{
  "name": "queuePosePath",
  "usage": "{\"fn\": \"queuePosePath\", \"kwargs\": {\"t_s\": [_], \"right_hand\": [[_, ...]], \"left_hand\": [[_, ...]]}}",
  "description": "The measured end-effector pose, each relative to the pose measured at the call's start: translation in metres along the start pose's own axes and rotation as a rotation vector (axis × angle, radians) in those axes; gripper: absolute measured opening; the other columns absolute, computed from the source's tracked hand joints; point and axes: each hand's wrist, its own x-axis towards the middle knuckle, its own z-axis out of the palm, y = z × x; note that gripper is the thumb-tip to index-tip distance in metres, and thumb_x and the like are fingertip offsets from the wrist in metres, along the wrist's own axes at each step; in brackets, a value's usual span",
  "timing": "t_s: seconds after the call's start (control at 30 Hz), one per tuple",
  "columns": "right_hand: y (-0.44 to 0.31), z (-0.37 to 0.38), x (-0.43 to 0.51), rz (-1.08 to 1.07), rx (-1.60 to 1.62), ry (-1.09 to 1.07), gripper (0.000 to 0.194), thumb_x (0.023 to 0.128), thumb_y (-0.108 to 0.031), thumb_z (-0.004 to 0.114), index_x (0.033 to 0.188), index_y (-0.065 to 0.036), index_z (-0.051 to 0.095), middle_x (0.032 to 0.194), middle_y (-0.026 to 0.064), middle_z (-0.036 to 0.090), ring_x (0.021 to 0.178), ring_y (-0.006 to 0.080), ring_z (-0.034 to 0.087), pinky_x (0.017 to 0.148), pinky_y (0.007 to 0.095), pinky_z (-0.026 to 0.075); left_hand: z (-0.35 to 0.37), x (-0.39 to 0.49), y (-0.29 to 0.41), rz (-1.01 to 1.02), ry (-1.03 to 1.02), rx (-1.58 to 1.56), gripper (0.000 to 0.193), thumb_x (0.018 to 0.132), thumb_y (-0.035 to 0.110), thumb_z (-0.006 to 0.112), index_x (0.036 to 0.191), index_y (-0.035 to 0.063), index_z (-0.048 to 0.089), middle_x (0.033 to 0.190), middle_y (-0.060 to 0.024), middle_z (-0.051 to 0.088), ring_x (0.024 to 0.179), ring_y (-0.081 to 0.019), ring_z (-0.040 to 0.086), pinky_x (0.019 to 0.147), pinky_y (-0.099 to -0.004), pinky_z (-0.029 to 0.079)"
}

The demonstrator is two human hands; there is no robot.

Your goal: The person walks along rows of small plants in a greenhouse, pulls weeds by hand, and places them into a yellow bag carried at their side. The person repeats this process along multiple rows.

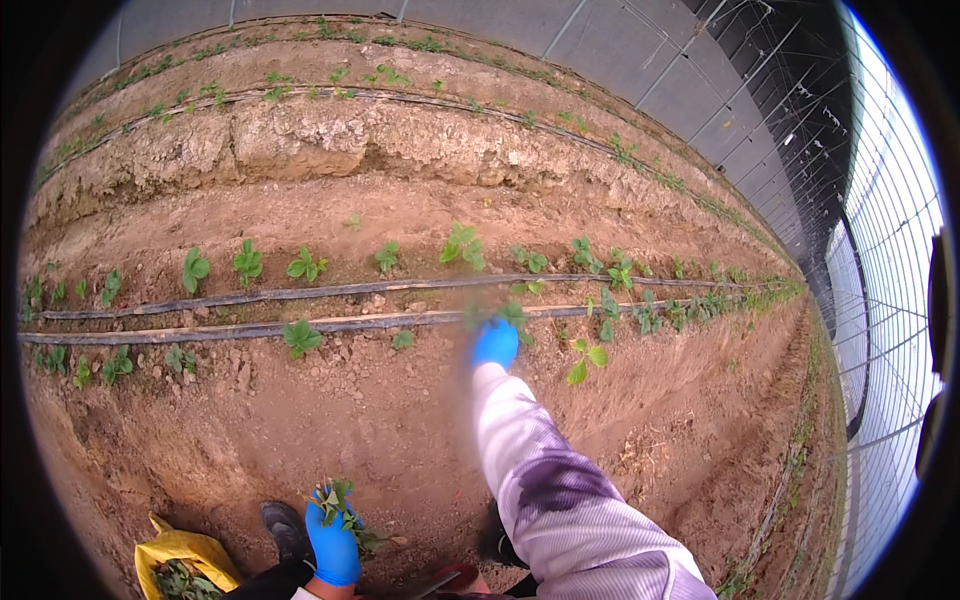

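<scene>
My left hand, in a blue glove, is closed around a bunch of loose green and brownish leaves near the bottom of the view. My right hand, also blue-gloved, reaches out to the planted bed beside the nearer drip irrigation tape. Its fingers are at a small leafy plant, probably strawberry; the hand's back hides them, so I cannot tell whether they grip it. Just right of this hand grows a plant with bright yellow-green leaves.
At the lower left stands a yellow bag holding picked leaves, beside my dark shoe. A second drip tape runs behind the nearer one, with young plants alongside. Beyond rises another soil bed. Greenhouse framing curves along the right.
</scene>
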Motion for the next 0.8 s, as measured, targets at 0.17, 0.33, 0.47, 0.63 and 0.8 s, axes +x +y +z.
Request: {"fn": "queuePosePath", "kwargs": {"t_s": [0.17, 0.33, 0.47, 0.63, 0.8], "right_hand": [[0.002, -0.002, -0.001, -0.002, -0.112, -0.035, 0.02, 0.092, -0.026, 0.062, 0.096, -0.009, 0.071, 0.096, 0.0174, 0.068, 0.088, 0.0363, 0.066, 0.078, 0.0474, 0.052], [0.005, 0.009, -0.002, -0.018, -0.083, 0.041, 0.021, 0.092, -0.023, 0.058, 0.091, -0.006, 0.07, 0.095, 0.0172, 0.068, 0.087, 0.0363, 0.066, 0.077, 0.0472, 0.052], [0.015, 0.018, 0.005, 0.011, -0.042, 0.075, 0.019, 0.09, -0.017, 0.056, 0.09, -0.005, 0.07, 0.096, 0.0176, 0.068, 0.088, 0.0369, 0.066, 0.077, 0.0469, 0.051], [0.024, 0.02, -0.004, -0.063, -0.034, 0.111, 0.018, 0.089, -0.013, 0.055, 0.088, -0.003, 0.07, 0.092, 0.0183, 0.069, 0.083, 0.0379, 0.066, 0.074, 0.0476, 0.052], [0.018, 0.0, -0.019, -0.127, -0.107, 0.124, 0.017, 0.088, -0.016, 0.058, 0.085, -0.003, 0.069, 0.087, 0.0194, 0.068, 0.08, 0.0407, 0.065, 0.071, 0.0492, 0.052]], "left_hand": [[-0.003, 0.006, -0.004, -0.028, 0.02, 0.003, 0.019, 0.102, 0.012, 0.048, 0.118, 0.0068, 0.057, 0.088, -0.0012, 0.058, 0.069, -0.0093, 0.054, 0.059, -0.0252, 0.044], [-0.001, 0.003, -0.001, 0.04, -0.009, 0.046, 0.021, 0.102, 0.012, 0.047, 0.12, 0.0061, 0.056, 0.092, -0.0017, 0.06, 0.072, -0.0097, 0.055, 0.06, -0.0252, 0.045], [-0.005, 0.003, -0.001, -0.056, 0.034, -0.089, 0.021, 0.104, 0.014, 0.047, 0.12, 0.0057, 0.057, 0.094, -0.002, 0.061, 0.074, -0.0092, 0.055, 0.061, -0.0247, 0.045], [-0.013, 0.0, -0.01, 0.015, 0.006, -0.005, 0.02, 0.104, 0.015, 0.048, 0.119, 0.0055, 0.057, 0.092, -0.0001, 0.059, 0.074, -0.008, 0.054, 0.061, -0.024, 0.045], [-0.017, -0.002, -0.014, -0.043, -0.04, -0.093, 0.018, 0.103, 0.013, 0.049, 0.118, 0.0059, 0.057, 0.091, 0.0016, 0.057, 0.074, -0.0065, 0.054, 0.061, -0.0225, 0.044]]}}
